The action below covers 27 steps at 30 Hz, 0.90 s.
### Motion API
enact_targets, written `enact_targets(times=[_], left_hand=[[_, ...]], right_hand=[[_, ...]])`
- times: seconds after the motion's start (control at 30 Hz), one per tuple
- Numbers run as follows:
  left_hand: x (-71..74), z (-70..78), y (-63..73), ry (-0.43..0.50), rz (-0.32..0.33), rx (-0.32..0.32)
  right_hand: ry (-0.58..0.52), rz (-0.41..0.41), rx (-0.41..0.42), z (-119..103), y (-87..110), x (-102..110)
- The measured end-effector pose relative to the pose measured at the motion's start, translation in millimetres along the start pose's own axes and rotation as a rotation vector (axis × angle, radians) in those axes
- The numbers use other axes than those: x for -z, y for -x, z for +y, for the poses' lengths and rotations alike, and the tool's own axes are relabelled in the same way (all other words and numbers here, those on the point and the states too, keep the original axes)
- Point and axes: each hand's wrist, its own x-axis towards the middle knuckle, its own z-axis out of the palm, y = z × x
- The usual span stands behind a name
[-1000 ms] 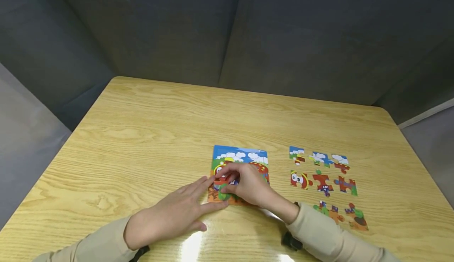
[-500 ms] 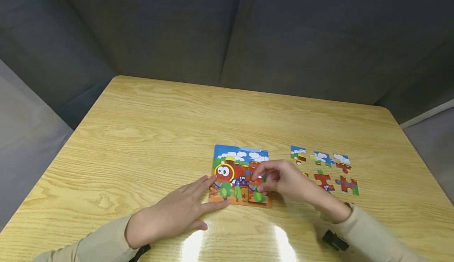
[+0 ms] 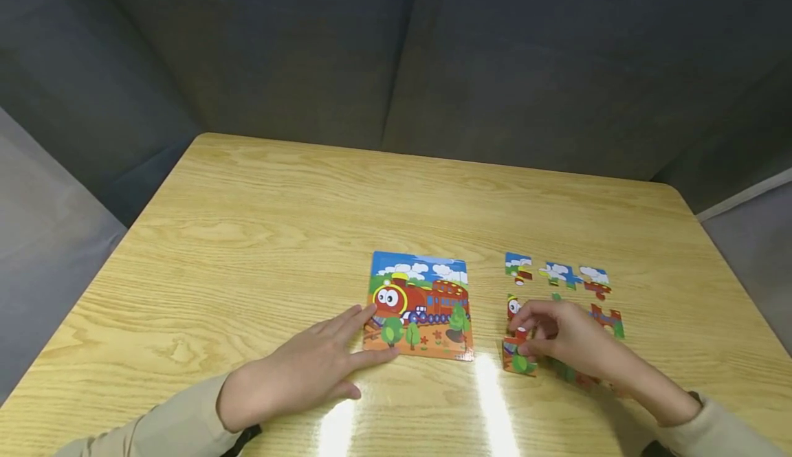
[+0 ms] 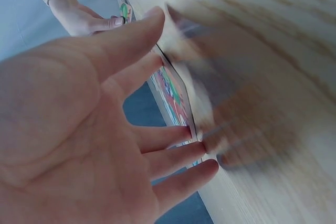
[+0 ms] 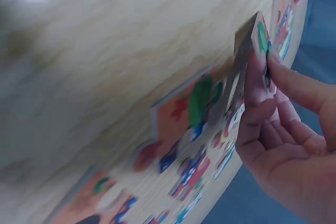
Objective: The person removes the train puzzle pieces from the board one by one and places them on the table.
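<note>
A square puzzle board (image 3: 423,306) printed with a red cartoon train lies near the middle front of the table. My left hand (image 3: 303,371) rests at its lower left, fingers extended and fingertips on the board's edge; the left wrist view shows these fingers (image 4: 173,156) straight. To the right of the board, my right hand (image 3: 575,337) pinches a jigsaw piece (image 3: 516,362) with green, orange and red on it. Thumb and fingertips hold that piece, tilted, close to the tabletop, in the right wrist view. Part of the piece is hidden by the fingers.
Loose jigsaw pieces lie in rows right of the board, among them a sky piece (image 3: 559,275) and a cloud piece (image 3: 595,282). My right hand and forearm cover some lower ones. Dark cloth panels (image 3: 396,58) stand behind the wooden table (image 3: 278,203).
From over the lower left of the board, my right hand has moved right with the jigsaw piece, off the board, beside the loose pieces. My left hand has stayed in place.
</note>
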Motion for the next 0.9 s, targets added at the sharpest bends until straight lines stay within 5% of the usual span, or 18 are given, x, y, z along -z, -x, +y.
enact_targets(times=[0.23,0.9], left_hand=[[0.9,-1.1,1.0,0.01,-0.019,0.016],[5.1,-4.4,0.3,0.037,-0.035,-0.004]], right_hand=[[0.261,0.125,0.004,5,8.5,-2],[0.358,0.228,0.049,7,9.1,-10]])
